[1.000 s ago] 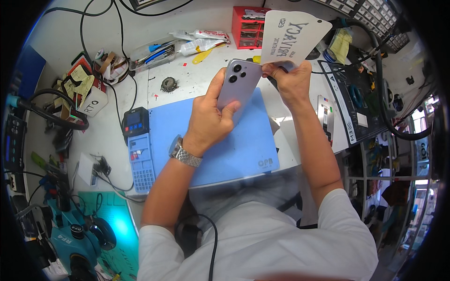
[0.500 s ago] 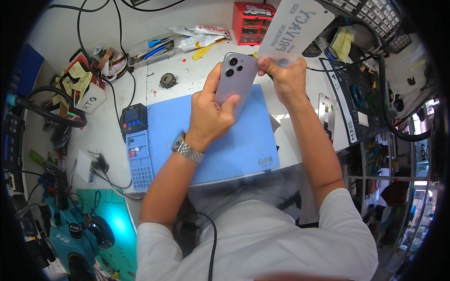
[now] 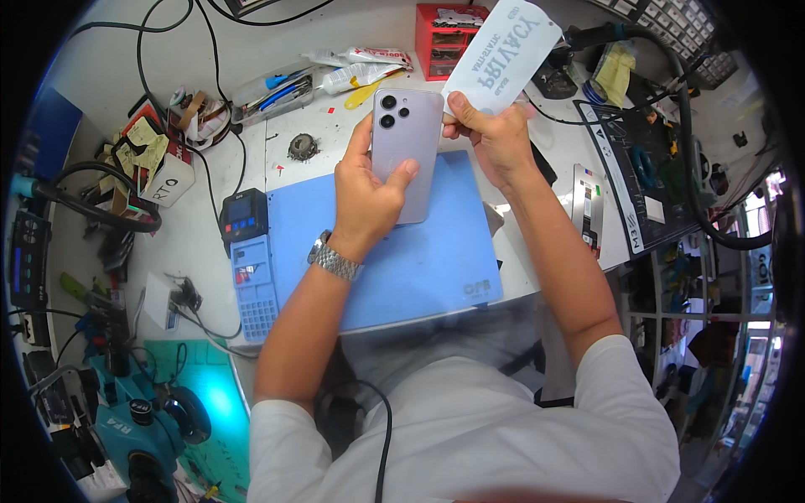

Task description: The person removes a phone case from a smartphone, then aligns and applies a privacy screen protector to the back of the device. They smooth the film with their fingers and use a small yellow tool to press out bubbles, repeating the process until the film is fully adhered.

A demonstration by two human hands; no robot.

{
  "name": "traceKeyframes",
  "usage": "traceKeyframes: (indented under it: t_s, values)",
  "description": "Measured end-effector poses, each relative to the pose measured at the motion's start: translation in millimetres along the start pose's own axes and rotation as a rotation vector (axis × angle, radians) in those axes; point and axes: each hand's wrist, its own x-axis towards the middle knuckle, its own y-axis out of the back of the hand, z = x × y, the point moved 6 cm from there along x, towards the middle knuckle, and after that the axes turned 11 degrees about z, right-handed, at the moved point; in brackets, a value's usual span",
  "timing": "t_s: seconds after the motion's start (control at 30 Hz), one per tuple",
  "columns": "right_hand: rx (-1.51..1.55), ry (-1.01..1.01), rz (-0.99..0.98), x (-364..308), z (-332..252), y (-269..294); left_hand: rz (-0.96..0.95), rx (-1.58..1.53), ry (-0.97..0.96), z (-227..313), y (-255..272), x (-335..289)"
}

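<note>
1. Over the blue mat (image 3: pixel 436 272), lilac phone (image 3: pixel 412 134) held up, back with round camera lenses facing the viewer, lower end above the mat's upper half; cannot tell if it touches
2. Left hand (image 3: pixel 367 193) closed around phone's left edge: thumb across the back, other fingers wrapped behind, mostly hidden
3. Right hand (image 3: pixel 496 138) pinching lower end of white sheet (image 3: pixel 507 54): thumb flat on near face, remaining fingers curled in below, no wide gap between them
4. Sheet tilted, leaning up and right, dark lettering reversed; its lower corner just beside phone's upper right edge, contact unclear
5. Metal-band watch (image 3: pixel 335 258) on left wrist
6. Beyond the hands: red drawer unit (image 3: pixel 440 46) partly behind sheet, yellow flat tool (image 3: pixel 362 95), clear tray (image 3: pixel 272 94) with pen-like tools
7. Left of mat: small black device (image 3: pixel 244 214) with screen, touching pale blue compartment tray (image 3: pixel 254 289)
8. Lower left: teal microscope (image 3: pixel 138 432) by lit green mat (image 3: pixel 222 427)
</note>
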Motion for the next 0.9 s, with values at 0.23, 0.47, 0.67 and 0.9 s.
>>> traceKeyframes:
  t_s: [0.23, 0.47, 0.67, 0.9]
  values:
    - [-0.222, 0.087, 0.047, 4, -3, 4, 0.007, -0.021, 0.07, -5, -3, -1]
    - [-0.356, 0.072, 0.015, 7, 4, 7, -0.031, -0.026, 0.102, -9, -2, 0]
    - [-0.45, 0.059, -0.017, 11, 13, 10, -0.02, -0.102, 0.155, -14, -1, -2]
    - [-0.538, 0.04, -0.032, 9, 13, 12, -0.028, -0.109, 0.189, -15, -1, -2]
